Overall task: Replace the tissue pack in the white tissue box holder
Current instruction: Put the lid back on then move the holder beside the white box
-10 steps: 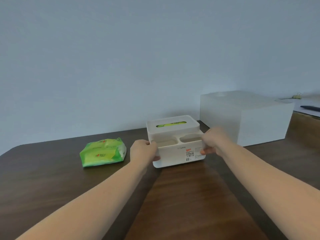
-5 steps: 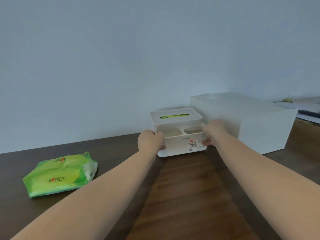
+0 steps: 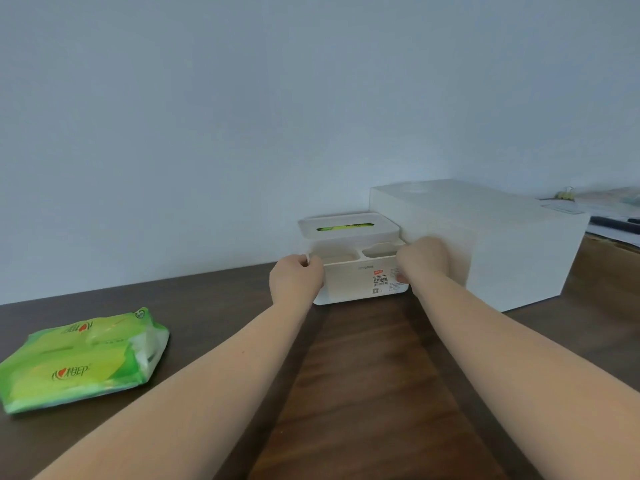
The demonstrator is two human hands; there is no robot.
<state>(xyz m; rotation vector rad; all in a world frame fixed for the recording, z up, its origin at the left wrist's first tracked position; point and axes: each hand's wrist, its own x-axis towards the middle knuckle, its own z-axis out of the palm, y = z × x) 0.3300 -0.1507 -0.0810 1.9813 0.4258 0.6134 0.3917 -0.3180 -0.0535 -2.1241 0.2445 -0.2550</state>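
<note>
The white rigid-plastic tissue box holder (image 3: 360,271) sits on the dark brown wooden desk (image 3: 374,393), towards its far edge, with its right side close against a larger plain white box (image 3: 502,251). It looks like a light, hollow shell — stiff enough to take a squeeze at the side walls, smooth enough that bare fingers could slide on it. The lid (image 3: 348,226) with the slot seems a separate piece resting on the rear compartment, so any lift is best taken low on the body rather than by the lid, which may come free. Green shows through the slot, so a pack appears to be inside.

The left hand (image 3: 296,280) is curled around the holder's near-left corner, thumb up at the rim of the front tray compartment. The right hand (image 3: 420,259) is closed on the near-right corner, fingers partly over the printed label. Both grips are pressed onto the holder, one on each side, with the holder squarely between them and its base seemingly on the desk.

The green soft-plastic tissue pack (image 3: 81,358) lies flat on the desk well to the left, apart from both hands. It should be light and squashy, its film slick — best taken across its width with a broad pinch.
</note>
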